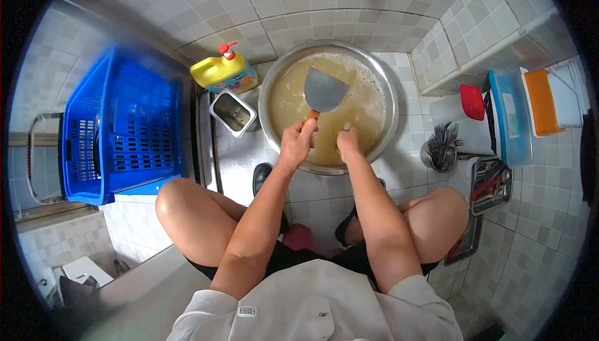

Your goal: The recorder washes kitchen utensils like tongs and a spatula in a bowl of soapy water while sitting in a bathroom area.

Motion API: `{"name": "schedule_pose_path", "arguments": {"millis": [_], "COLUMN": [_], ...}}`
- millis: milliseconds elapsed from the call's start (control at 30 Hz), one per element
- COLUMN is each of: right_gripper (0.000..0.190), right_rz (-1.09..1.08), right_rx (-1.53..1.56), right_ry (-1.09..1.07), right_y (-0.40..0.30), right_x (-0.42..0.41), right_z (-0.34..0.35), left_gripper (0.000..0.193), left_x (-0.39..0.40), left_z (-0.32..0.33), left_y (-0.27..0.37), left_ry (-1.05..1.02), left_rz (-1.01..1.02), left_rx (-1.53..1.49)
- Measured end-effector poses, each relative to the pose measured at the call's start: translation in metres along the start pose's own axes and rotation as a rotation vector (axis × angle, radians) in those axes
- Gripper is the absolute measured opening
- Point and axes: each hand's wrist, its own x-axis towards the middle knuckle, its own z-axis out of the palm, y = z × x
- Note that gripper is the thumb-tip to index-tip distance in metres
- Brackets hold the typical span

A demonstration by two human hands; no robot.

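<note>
My left hand [297,144] grips the wooden handle of a wide metal turner [326,89]. Its flat, fan-shaped blade points away from me, over cloudy tan water [288,90] with foam along the far and right sides. That water fills a large round metal basin [392,107] on the tiled floor. My right hand [347,143] dips into the water near the basin's front right edge, its fingers curled. A small pale bit shows at its fingertips, but murky water hides whether it holds anything.
Left of the basin stand a yellow pump jug [215,72] and a small rectangular metal container [234,112]. A blue plastic crate [145,125] is farther left. On the right are a metal cup of forks [440,154], a tray of utensils [491,184] and a blue-lidded box [510,118]. Tiled walls enclose the far side.
</note>
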Motion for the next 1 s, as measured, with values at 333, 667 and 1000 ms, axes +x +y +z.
{"name": "schedule_pose_path", "arguments": {"millis": [333,667,1000], "right_gripper": [0.035,0.024,0.031], "right_rz": [-0.339,-0.591,-0.703], "right_rx": [-0.381,-0.107,-1.068], "right_ry": [-0.35,-0.317,-0.247], "right_y": [-0.078,-0.123,-0.117], "right_x": [-0.042,-0.079,-0.104], "right_z": [-0.017,-0.037,-0.073], "left_gripper": [0.053,0.027,0.026], "left_x": [-0.001,-0.022,-0.006], "left_z": [0.0,0.018,-0.014], "left_y": [0.004,0.011,0.003], "left_ry": [0.112,-0.373,0.16], "left_rz": [0.005,0.085,-0.197], "left_rx": [-0.136,-0.24,-0.483]}}
